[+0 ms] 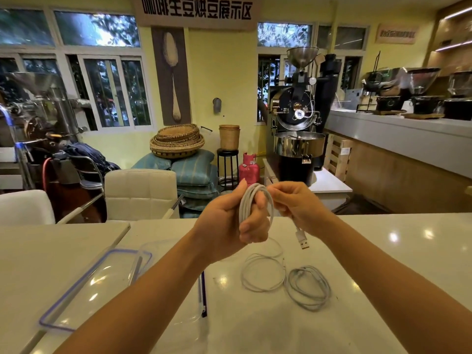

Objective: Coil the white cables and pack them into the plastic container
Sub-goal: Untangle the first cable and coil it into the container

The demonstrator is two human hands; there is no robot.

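Note:
My left hand (235, 221) is closed around a coil of white cable (249, 200), held upright above the white table. My right hand (298, 203) pinches the same cable just right of the coil, and its USB plug (302, 240) dangles below that hand. Two other white cables lie on the table below: a loose loop (263, 274) and a tighter coil (310, 288) to its right. The clear plastic container (194, 318) sits under my left forearm, mostly hidden. Its blue-rimmed lid (94, 287) lies to the left.
The white table (383, 264) runs across the near view, with a seam on its left. White chairs (140, 192) stand behind it. Farther back are stacked baskets, cushions, a pink gas cylinder (249, 168) and a coffee roaster (298, 129). A counter runs along the right.

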